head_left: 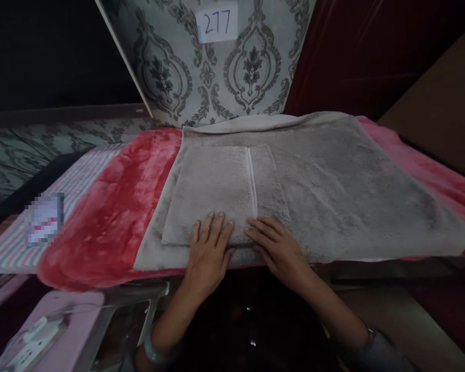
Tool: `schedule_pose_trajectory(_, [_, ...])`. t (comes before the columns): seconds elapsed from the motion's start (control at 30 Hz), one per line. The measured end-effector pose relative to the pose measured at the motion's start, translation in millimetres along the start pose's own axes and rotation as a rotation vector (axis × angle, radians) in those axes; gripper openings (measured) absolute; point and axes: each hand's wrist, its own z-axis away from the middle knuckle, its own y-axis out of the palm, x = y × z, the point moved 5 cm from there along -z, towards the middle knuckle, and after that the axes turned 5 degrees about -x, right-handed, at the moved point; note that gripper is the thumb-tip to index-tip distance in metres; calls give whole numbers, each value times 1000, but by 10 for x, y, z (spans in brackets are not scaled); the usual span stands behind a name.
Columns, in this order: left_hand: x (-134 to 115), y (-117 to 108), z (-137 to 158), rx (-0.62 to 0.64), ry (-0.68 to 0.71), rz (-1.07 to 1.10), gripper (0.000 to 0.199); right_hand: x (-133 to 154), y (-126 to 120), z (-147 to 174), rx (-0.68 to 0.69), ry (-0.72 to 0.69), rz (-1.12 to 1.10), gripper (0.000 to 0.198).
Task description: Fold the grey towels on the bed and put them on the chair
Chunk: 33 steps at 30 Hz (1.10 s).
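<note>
Okay, we have both hands on the near part of the small grey plush piece (pixel 213 181), which lies flat on the big grey plush cloth (pixel 341 181), toward that cloth's left end. Left hand (pixel 209 253): fingers straight, slightly spread, tips resting on the pile, closed on nothing. Right hand (pixel 277 245): much the same, angled inward, fingertips just beside the near end of the white strip (pixel 251 178) — zip or piping, we can't tell. Thumbs point inward at the near edge; whether either tucks under the fabric, we can't tell.

Our read on the hold: outstretched fingers spread the load over soft pile, so the piece gets pinned without bunching. One hand each side of the near middle should limit skew. The big cloth probably works as a soft, grippy base.

Below that, the red blanket (pixel 112 206) and striped cloth (pixel 81 175) stick out on the left — layered, likely as padding. Similar pink-red fabric (pixel 406 150) shows on the right. The white socket block (pixel 39 343) sits low left, well apart from the hands. The "277" paper (pixel 219 21) is up on the wall, presumably as a label.
</note>
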Motion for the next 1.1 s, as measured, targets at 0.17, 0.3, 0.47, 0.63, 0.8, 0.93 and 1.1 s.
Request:
schedule_pose_trajectory(0.17, [-18,13,2,-30,-15,12,50,6,-56,-38,12,17,-62,41])
schedule_pose_trajectory(0.3, [12,-45,21,-67,-6,119,48,-58,-197,-161,112,22,-154,36])
schedule_pose_trajectory(0.47, [434,-409,179,-331,-329,423,36,-123,-313,-226,124,-27,-74,41])
schedule_pose_trajectory(0.63, [1073,-436,510,-544,-1097,986,51,-15,-164,-173,165,-145,61,54])
schedule_pose_trajectory(0.8, [1087,-284,554,-584,-1384,1474,45,-2,-54,-137,136,-216,171,56])
schedule_pose_trajectory(0.93, [756,-144,449,-559,-1412,1712,30,-13,-68,-206,62,-282,153,58])
schedule_pose_trajectory(1.1, [227,33,207,-310,-1354,1883,37,19,-147,-391,8,-254,97,40])
